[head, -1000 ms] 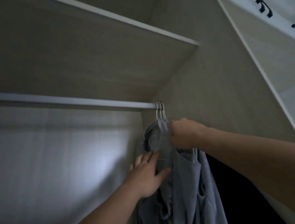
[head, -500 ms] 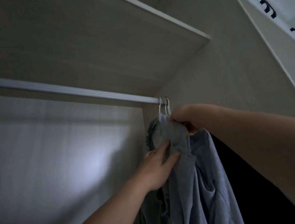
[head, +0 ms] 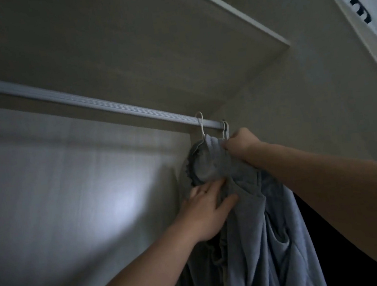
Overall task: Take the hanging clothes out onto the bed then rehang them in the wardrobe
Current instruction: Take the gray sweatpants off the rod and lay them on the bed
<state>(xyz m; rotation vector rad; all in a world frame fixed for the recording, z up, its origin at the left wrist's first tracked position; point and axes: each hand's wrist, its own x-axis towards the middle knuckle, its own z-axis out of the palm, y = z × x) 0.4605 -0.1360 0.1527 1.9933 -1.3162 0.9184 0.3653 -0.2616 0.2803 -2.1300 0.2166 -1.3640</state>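
Note:
Grey-blue clothes (head: 259,240) hang on white hangers at the right end of the wardrobe rail (head: 98,105). One hanger hook (head: 200,123) stands apart to the left of the other hooks (head: 225,129) and rises above the rail. My right hand (head: 239,140) grips the top of the garments just below the hooks. My left hand (head: 208,211) lies on the front garment lower down, fingers spread and thumb pressed into the cloth. A dark garment (head: 335,243) hangs behind, mostly hidden by my right forearm.
A shelf board (head: 171,39) sits just above the rail. The wardrobe's side panel (head: 309,117) stands right beside the hangers. Left of the clothes the rail is bare, with the lit back panel (head: 72,203) behind. White doors with dark handles (head: 357,8) are at upper right.
One hanger hook has moved left, away from the other hooks, and lifted above the rail. My right hand stayed at the garment tops. My left hand shifted slightly on the cloth.

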